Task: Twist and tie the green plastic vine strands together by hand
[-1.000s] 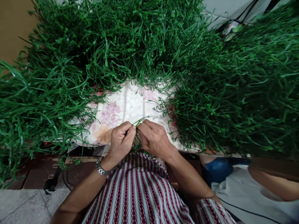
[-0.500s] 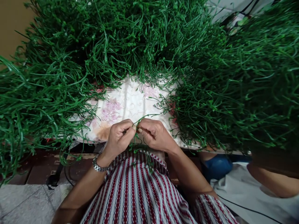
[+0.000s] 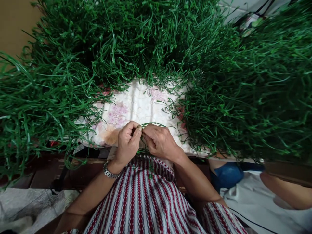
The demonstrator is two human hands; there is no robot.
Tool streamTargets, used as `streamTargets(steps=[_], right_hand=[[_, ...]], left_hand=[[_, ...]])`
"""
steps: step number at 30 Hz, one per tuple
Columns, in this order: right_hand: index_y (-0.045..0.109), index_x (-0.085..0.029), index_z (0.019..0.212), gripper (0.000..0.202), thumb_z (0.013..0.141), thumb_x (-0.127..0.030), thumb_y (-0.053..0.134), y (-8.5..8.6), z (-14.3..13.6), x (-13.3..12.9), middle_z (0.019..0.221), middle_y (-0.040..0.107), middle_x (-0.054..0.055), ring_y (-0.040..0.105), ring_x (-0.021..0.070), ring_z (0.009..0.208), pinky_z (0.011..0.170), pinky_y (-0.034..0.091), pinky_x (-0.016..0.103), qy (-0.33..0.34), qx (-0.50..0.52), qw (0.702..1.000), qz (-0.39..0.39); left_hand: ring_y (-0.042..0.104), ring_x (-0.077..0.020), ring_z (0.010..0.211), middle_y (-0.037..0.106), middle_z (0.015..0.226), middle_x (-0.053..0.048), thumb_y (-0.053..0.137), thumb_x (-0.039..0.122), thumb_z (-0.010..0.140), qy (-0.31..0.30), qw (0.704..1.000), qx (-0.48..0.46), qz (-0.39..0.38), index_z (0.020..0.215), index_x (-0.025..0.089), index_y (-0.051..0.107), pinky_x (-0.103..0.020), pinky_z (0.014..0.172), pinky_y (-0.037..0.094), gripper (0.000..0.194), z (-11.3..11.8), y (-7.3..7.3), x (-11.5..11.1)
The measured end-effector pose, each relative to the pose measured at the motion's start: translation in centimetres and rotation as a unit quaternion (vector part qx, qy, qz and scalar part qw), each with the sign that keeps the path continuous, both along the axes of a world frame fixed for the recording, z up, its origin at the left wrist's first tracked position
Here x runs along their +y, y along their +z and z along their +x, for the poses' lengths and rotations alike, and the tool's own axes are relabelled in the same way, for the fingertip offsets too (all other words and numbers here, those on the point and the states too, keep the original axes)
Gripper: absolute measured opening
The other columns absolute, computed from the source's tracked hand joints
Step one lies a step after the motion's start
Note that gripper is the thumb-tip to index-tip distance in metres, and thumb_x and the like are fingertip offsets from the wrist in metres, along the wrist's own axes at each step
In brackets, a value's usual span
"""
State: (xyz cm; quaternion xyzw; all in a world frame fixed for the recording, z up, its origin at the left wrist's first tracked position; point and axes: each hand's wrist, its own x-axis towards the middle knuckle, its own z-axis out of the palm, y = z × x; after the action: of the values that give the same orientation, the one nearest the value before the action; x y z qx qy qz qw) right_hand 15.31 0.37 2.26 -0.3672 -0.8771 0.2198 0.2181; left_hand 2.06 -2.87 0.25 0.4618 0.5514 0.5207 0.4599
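My left hand [image 3: 129, 139] and my right hand [image 3: 159, 140] meet fingertip to fingertip over the near edge of the flowered cloth [image 3: 142, 104]. Both are closed in a pinch on a thin green stem [image 3: 156, 123], whose upper part arches out to the right above my right knuckles. Lower bits of green stem [image 3: 151, 167] hang below my hands against my striped clothing. My fingers hide the gripped part. A metal watch [image 3: 110, 171] is on my left wrist.
Heaps of green plastic-looking stems surround the cloth: a left heap [image 3: 48, 100], a back heap [image 3: 136, 35] and a right heap [image 3: 239, 94]. At lower right another person's bare arm [image 3: 285, 191] and pale clothing show. A dark cable [image 3: 253, 222] crosses there.
My left hand has tilted more upright, its fingertips slightly higher. My right hand has rolled knuckles-up over the stem. The stem's arch sits lower. The whole view has shifted slightly.
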Motion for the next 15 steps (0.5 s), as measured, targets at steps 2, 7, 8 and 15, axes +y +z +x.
streamTargets(steps=[2,7,8,15], right_hand=[[0.043,-0.018,0.065,0.017,0.08,-0.011,0.039,-0.1,0.0,0.0,0.061,0.043,-0.001,0.039,0.0114,0.058,0.057,0.031,0.023,0.009,0.049,0.998,-0.037],[0.051,-0.016,0.067,0.026,0.089,-0.022,0.038,0.3,0.6,0.0,0.062,0.05,0.0,0.047,0.0094,0.059,0.058,0.037,0.021,0.144,0.192,0.956,-0.171],[0.052,-0.016,0.069,0.026,0.09,-0.024,0.039,0.2,0.8,0.2,0.063,0.051,0.0,0.048,0.0096,0.061,0.059,0.038,0.021,0.123,0.205,0.956,-0.171],[0.056,-0.015,0.082,0.024,0.092,-0.032,0.041,-1.5,0.9,0.7,0.065,0.052,-0.001,0.047,0.0085,0.057,0.055,0.039,0.02,-0.074,0.239,0.947,-0.201]], left_hand=[[0.034,-0.0088,0.058,0.037,0.062,0.004,0.049,0.03,0.085,0.002,1.0,-0.011,-0.007,0.07,0.018,0.045,-0.021,0.053,0.029,0.02,0.1,-0.2,0.1],[0.035,-0.0079,0.049,0.04,0.057,0.005,0.054,0.037,0.082,0.026,0.992,-0.11,-0.053,0.073,0.019,0.045,-0.02,0.045,0.028,0.022,-0.5,-0.1,1.3],[0.036,-0.0077,0.048,0.041,0.056,0.005,0.057,0.036,0.08,0.016,0.988,-0.142,-0.059,0.073,0.019,0.046,-0.019,0.044,0.028,0.022,-0.6,0.1,1.5],[0.051,-0.0066,0.059,0.059,0.074,-0.001,0.07,0.022,0.065,-0.038,0.939,-0.336,-0.056,0.072,0.016,0.06,-0.015,0.046,0.036,0.014,-1.1,0.7,2.2]])
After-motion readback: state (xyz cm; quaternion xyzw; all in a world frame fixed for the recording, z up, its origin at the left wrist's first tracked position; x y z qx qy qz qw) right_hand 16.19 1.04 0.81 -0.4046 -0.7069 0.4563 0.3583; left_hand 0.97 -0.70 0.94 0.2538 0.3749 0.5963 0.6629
